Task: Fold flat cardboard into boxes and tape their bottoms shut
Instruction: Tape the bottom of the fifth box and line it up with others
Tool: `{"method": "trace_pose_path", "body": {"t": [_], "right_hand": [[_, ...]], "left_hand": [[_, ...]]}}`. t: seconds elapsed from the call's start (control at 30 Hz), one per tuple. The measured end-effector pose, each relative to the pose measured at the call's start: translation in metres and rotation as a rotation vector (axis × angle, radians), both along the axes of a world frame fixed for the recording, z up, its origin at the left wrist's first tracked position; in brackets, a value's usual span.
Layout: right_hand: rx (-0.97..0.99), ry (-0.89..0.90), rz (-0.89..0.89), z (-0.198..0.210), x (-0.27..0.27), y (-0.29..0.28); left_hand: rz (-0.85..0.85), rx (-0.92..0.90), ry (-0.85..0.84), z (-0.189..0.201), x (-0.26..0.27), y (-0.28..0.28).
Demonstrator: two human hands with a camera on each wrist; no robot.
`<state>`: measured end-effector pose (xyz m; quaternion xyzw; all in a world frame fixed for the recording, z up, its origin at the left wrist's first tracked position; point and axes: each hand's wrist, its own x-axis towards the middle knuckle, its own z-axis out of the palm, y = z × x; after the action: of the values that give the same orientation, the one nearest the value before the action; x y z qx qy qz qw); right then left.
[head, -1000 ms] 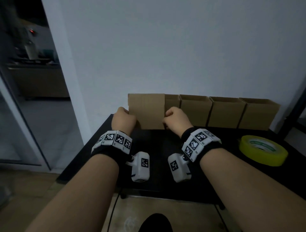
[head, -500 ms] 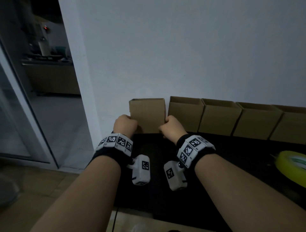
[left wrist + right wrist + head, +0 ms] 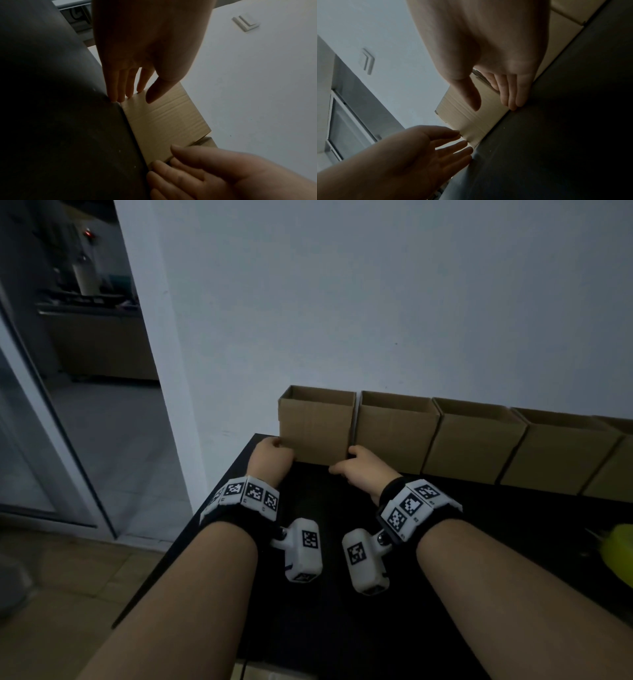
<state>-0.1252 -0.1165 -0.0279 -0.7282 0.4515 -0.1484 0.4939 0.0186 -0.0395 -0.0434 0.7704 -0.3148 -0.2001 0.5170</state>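
Note:
An upright brown cardboard box (image 3: pixel 315 433) with an open top stands at the table's back left corner, at the left end of a row of boxes. My left hand (image 3: pixel 270 457) touches its lower left edge. In the left wrist view my left hand (image 3: pixel 133 94) has straight fingers on the box (image 3: pixel 164 121) corner and its thumb lies on the front face. My right hand (image 3: pixel 359 470) rests at the lower right edge. The right wrist view shows the fingers of my right hand (image 3: pixel 496 101) straight along the side of the box (image 3: pixel 471 119).
Three more open boxes (image 3: pixel 397 433) (image 3: pixel 479 446) (image 3: pixel 561 457) line the white wall to the right. A yellow tape roll (image 3: pixel 620 546) shows at the right edge. The black table (image 3: pixel 342 628) ends just left of my left hand; a doorway (image 3: pixel 85 337) lies beyond.
The box has moved left and back from in front of the row to its left end, where it now stands in line. Both hands went with it.

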Motion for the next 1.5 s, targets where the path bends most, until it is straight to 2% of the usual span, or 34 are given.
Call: {"method": "trace_pose_path", "body": {"t": [0.47,0.83,1.13,1.5], "right_hand": [[0.072,-0.051,-0.065,-0.003,0.003,-0.010],[-0.073,-0.070,-0.071,0.020,-0.033,-0.004],[-0.212,-0.103,-0.140,0.050,-0.115,0.001],[-0.308,-0.069,-0.360,0.063,-0.268,-0.009]], "left_hand": [[-0.037,0.052,0.002,0.001,-0.001,-0.014],[-0.005,0.098,-0.173,0.034,-0.031,-0.008],[-0.132,0.094,-0.272,0.064,-0.113,-0.008],[-0.376,0.102,-0.375,0.071,-0.255,-0.041]]}}
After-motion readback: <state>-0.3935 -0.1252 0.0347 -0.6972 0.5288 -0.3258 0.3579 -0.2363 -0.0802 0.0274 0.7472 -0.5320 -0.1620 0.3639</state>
